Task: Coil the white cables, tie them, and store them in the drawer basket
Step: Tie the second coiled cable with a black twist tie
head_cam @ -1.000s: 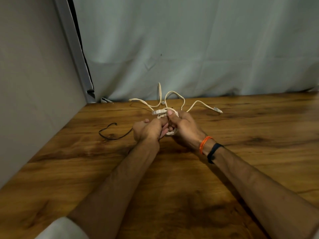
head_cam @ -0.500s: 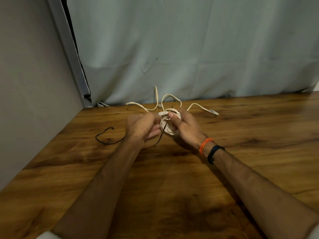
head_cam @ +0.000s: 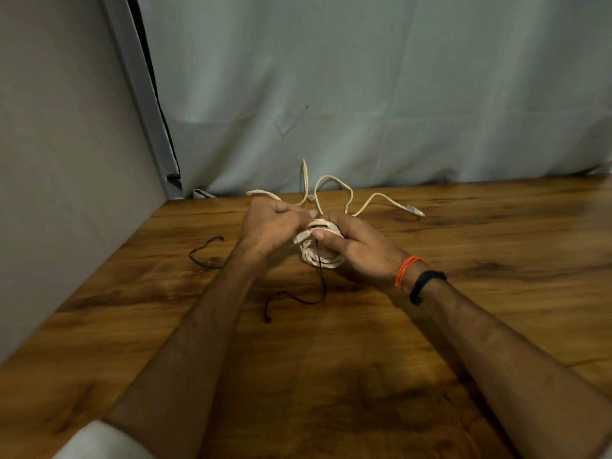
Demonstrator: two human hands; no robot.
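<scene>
A small coil of white cable (head_cam: 320,256) sits at the centre of the frame, held above the table, a thin black cord (head_cam: 320,279) hanging across it. Behind it, a loose white cable (head_cam: 351,200) lies in uneven loops, its plug (head_cam: 414,210) pointing right.

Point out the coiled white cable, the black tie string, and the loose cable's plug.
coiled white cable (head_cam: 326,260): head view, lower loops.
black tie string (head_cam: 323,286): head view, hanging stretch.
loose cable's plug (head_cam: 415,210): head view, connector tip.
</scene>
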